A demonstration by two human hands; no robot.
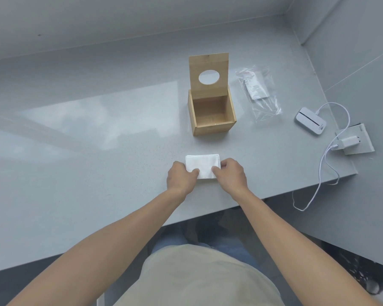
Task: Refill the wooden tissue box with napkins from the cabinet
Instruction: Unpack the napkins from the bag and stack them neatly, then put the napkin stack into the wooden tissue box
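The wooden tissue box (pixel 212 127) stands on the grey counter with its lid (pixel 208 74) swung up; the lid has an oval hole, and the inside looks bare. A folded stack of white napkins (pixel 202 163) lies flat on the counter in front of the box. My left hand (pixel 180 176) grips the stack's near left corner, thumb on top. My right hand (pixel 229 173) grips its near right side the same way. The stack's near edge is hidden by my fingers.
A clear zip bag (pixel 260 93) with a white item lies right of the box. Further right sit a small white device (pixel 310 121), its cable (pixel 323 173) and a plug on a wall socket plate (pixel 355 141). The counter (pixel 75 162) ends just past my wrists.
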